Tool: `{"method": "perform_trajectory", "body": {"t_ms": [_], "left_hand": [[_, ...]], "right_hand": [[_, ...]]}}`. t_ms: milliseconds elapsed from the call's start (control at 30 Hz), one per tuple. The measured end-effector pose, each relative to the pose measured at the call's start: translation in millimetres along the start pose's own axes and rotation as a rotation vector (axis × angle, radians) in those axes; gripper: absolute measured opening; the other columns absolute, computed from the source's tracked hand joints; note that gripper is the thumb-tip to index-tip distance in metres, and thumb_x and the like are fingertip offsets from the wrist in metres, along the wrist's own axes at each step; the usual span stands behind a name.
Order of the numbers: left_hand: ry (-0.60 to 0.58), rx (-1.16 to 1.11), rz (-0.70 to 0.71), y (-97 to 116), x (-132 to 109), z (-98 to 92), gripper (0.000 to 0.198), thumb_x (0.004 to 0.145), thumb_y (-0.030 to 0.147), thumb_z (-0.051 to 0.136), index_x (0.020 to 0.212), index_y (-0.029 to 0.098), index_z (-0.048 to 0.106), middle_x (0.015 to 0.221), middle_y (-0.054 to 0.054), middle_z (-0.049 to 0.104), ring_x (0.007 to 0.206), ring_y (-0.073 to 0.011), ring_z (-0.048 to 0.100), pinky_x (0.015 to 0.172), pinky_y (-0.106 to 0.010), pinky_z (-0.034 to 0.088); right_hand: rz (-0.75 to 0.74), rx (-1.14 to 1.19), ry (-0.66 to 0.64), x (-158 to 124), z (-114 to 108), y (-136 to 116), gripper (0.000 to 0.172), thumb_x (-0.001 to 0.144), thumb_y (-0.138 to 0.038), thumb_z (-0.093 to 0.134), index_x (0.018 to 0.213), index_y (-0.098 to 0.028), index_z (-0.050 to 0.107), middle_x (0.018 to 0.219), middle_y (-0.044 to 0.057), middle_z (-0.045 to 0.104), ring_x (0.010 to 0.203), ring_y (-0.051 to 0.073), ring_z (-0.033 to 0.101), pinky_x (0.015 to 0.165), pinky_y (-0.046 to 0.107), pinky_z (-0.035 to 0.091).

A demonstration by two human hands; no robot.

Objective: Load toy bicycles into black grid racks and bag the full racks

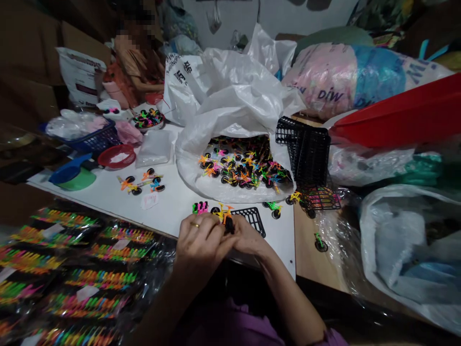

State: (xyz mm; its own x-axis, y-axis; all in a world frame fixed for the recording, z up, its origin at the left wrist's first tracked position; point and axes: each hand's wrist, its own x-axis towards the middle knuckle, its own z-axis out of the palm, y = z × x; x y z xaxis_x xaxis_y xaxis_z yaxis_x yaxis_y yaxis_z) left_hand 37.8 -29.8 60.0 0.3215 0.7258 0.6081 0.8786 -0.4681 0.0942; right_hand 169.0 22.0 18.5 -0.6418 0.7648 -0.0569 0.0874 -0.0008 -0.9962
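At the front edge of the white table (165, 211), my left hand (202, 240) and my right hand (247, 235) come together around a small orange and yellow toy bicycle (226, 214). The fingers of both hands are curled in on it. Under and beside them lies a black plastic grid rack (254, 218), its right end showing past my right hand. Small pink and green pieces (200, 207) show just above my left fingers. Behind the hands, a white sack (187, 168) lies open with many colourful toy bicycles (248, 168) in it.
Stacked black racks (309, 149) stand right of the sack. Loose bicycles (137, 182), a red basket (117, 156) and a blue basket (97, 137) are on the left. Packed bicycles (101, 278) lie lower left. A person (137, 62) sits at the back left.
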Motion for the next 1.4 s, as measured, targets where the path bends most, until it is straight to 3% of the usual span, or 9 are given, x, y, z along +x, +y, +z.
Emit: {"method": "perform_trajectory", "body": {"t_ms": [67, 133, 267, 367, 667, 1067, 1167, 1300, 1400], "left_hand": [[0.056, -0.091, -0.113, -5.7, 3.9, -6.6, 0.016, 0.077, 0.033, 0.063, 0.087, 0.020, 0.060, 0.086, -0.006, 0.063, 0.087, -0.0207, 0.057, 0.082, -0.037, 0.041], [0.010, -0.234, -0.277, -15.9, 9.6, -9.9, 0.029, 0.074, 0.037, 0.064, 0.097, 0.020, 0.060, 0.095, -0.007, 0.061, 0.093, -0.0215, 0.056, 0.082, -0.035, 0.043], [-0.398, -0.745, -0.446, -33.5, 20.8, -5.3, 0.027, 0.072, 0.036, 0.063, 0.094, 0.021, 0.064, 0.096, -0.005, 0.061, 0.090, -0.0182, 0.057, 0.080, -0.030, 0.046], [-0.541, -1.058, -0.591, -34.5, 22.1, 1.7, 0.018, 0.070, 0.033, 0.064, 0.080, 0.018, 0.064, 0.080, -0.002, 0.062, 0.076, -0.0152, 0.059, 0.070, -0.028, 0.048], [-0.494, -1.199, -0.683, -27.2, 13.3, 7.4, 0.010, 0.066, 0.028, 0.065, 0.067, 0.018, 0.063, 0.075, -0.002, 0.060, 0.070, -0.0133, 0.055, 0.065, -0.025, 0.044], [-0.438, -1.266, -0.792, -29.8, 10.2, 9.2, 0.025, 0.067, 0.043, 0.065, 0.067, 0.017, 0.066, 0.077, -0.004, 0.063, 0.072, -0.0160, 0.058, 0.067, -0.028, 0.049], [-0.352, -1.210, -0.893, -28.0, 6.1, 13.6, 0.028, 0.067, 0.045, 0.065, 0.069, 0.017, 0.065, 0.071, -0.002, 0.062, 0.063, -0.0127, 0.056, 0.059, -0.024, 0.047], [-0.148, -1.087, -0.986, -28.3, 1.7, 22.2, 0.028, 0.065, 0.044, 0.068, 0.068, 0.016, 0.065, 0.065, 0.000, 0.062, 0.060, -0.0108, 0.055, 0.057, -0.021, 0.045], [-0.091, -1.072, -1.054, -26.1, 0.7, 28.4, 0.031, 0.063, 0.046, 0.069, 0.070, 0.015, 0.067, 0.064, -0.001, 0.064, 0.058, -0.0116, 0.056, 0.056, -0.022, 0.046]], "right_hand": [[0.042, 0.065, -0.093, -5.1, -5.3, -7.5, 0.012, 0.067, -0.025, 0.058, 0.064, -0.015, 0.051, 0.060, -0.005, 0.046, 0.059, 0.008, 0.040, 0.054, 0.018, 0.034], [0.080, 0.077, -0.216, -9.0, -10.1, -14.1, 0.016, 0.070, -0.029, 0.060, 0.068, -0.015, 0.054, 0.059, -0.005, 0.049, 0.055, 0.008, 0.042, 0.052, 0.018, 0.035], [0.096, 0.054, -0.394, -11.6, -13.9, -18.8, 0.019, 0.074, -0.034, 0.060, 0.073, -0.015, 0.057, 0.063, -0.004, 0.054, 0.053, 0.007, 0.045, 0.052, 0.018, 0.038], [0.104, 0.027, -0.445, -12.4, -13.5, -17.3, 0.016, 0.074, -0.031, 0.059, 0.076, -0.015, 0.058, 0.064, -0.004, 0.056, 0.052, 0.006, 0.046, 0.052, 0.018, 0.040], [0.120, 0.007, -0.471, -15.7, -13.0, -12.6, 0.014, 0.075, -0.028, 0.058, 0.079, -0.015, 0.059, 0.065, -0.004, 0.059, 0.051, 0.006, 0.048, 0.050, 0.016, 0.040], [0.160, 0.057, -0.502, -12.0, -15.3, -11.4, 0.017, 0.072, -0.030, 0.060, 0.079, -0.014, 0.057, 0.061, -0.005, 0.053, 0.048, 0.006, 0.047, 0.046, 0.017, 0.040], [0.160, 0.115, -0.414, -11.4, -12.9, -6.9, 0.022, 0.074, -0.035, 0.059, 0.079, -0.014, 0.057, 0.059, -0.005, 0.052, 0.049, 0.007, 0.046, 0.047, 0.018, 0.039], [0.113, 0.053, 0.027, -13.1, -7.1, -3.6, 0.032, 0.071, -0.033, 0.066, 0.096, -0.016, 0.056, 0.076, -0.002, 0.056, 0.059, 0.008, 0.049, 0.055, 0.019, 0.040], [0.019, -0.139, 0.306, -17.3, -2.0, -6.6, 0.047, 0.069, -0.032, 0.070, 0.110, -0.020, 0.052, 0.093, 0.001, 0.058, 0.070, 0.010, 0.053, 0.061, 0.021, 0.043]]}}
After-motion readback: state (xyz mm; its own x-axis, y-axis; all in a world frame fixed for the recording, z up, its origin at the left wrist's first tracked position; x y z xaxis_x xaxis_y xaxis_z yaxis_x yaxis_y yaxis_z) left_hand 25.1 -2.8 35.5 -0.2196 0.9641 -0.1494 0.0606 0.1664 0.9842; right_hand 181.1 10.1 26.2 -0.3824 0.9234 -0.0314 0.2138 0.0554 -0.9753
